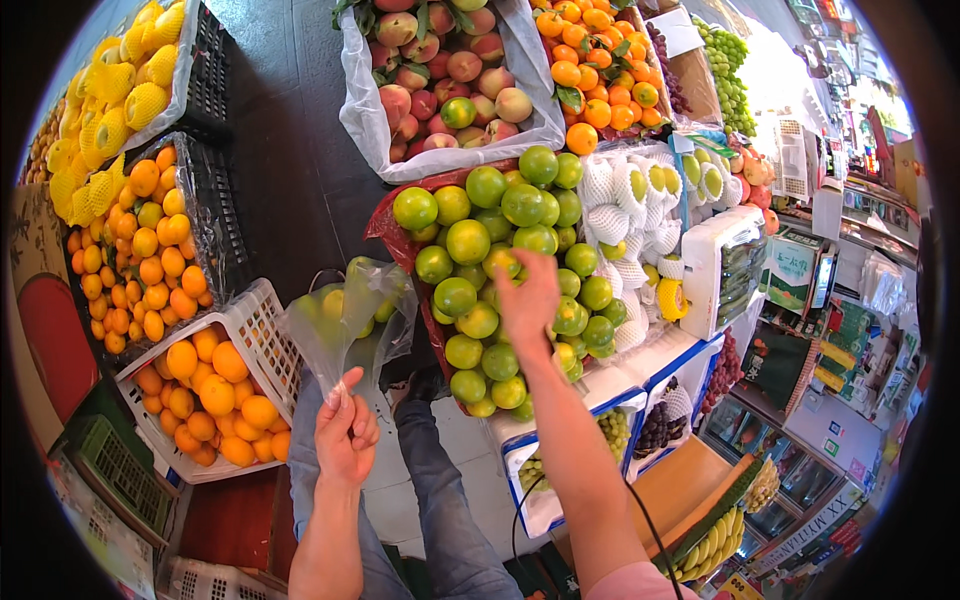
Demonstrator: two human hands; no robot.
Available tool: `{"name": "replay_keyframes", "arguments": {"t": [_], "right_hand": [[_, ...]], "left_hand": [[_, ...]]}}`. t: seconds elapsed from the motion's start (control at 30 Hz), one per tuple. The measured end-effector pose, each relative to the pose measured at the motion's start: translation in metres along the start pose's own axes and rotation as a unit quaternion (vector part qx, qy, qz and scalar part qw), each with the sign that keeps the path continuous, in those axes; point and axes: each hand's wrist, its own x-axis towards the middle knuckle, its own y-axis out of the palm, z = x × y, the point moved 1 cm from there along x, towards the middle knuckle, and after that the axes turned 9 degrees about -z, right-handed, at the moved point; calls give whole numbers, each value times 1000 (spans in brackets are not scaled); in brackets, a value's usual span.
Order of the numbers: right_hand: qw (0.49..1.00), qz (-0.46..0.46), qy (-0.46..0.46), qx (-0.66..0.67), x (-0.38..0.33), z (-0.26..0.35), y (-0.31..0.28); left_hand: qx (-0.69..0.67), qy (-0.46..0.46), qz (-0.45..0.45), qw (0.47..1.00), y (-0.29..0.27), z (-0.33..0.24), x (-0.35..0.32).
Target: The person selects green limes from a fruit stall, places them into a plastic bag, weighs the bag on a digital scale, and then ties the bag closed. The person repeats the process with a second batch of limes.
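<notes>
My left hand (346,432) is closed in a pinch on the edge of a clear plastic bag (352,335). Several green citrus fruits show through the bag, which hangs beside the produce display. Over a large heap of green citrus fruits (468,241) on red plastic, my right hand (528,295) reaches in with its fingers pointing down. Its fingertips are at a yellowish-green fruit in the middle of the heap. They are partly hidden and slightly blurred, so whether they grip that fruit is unclear.
Peaches (464,67) with one green fruit among them lie beyond the heap, beside small oranges (597,75). Foam-netted fruits (625,210) sit to its right. At left stand a white crate (262,318) of oranges and a black crate (212,225). A dark cable (655,530) hangs near my right arm.
</notes>
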Motion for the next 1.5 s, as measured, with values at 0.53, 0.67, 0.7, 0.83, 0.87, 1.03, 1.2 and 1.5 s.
{"name": "replay_keyframes", "arguments": {"t": [0.53, 0.67, 0.7, 0.83, 0.87, 1.03, 1.2, 1.5], "right_hand": [[669, 221, 493, 511, -3, -25, -43], [667, 278, 477, 500, -40, -5, -25], [678, 299, 466, 484, -52, 3, -20], [788, 430, 259, 357, -106, 43, 0], [794, 469, 233, 308, -117, 48, 5], [809, 428, 300, 269, -140, 40, 47], [923, 327, 67, 193, -146, 47, 106], [922, 347, 160, 63, -129, 31, 204]], "left_hand": [[-5, -9, 0, 1000, 1, 1, 2], [0, -8, 4, 1000, 0, 2, 3], [-1, -8, 8, 1000, 0, 3, 4], [-11, -8, 13, 1000, -1, 5, 3], [-17, -7, 22, 1000, -1, 5, 3], [-33, 14, -3, 999, -1, 2, 4], [-58, 16, -17, 998, -4, -2, 4], [-82, -2, -29, 996, -11, -5, 4]]}}
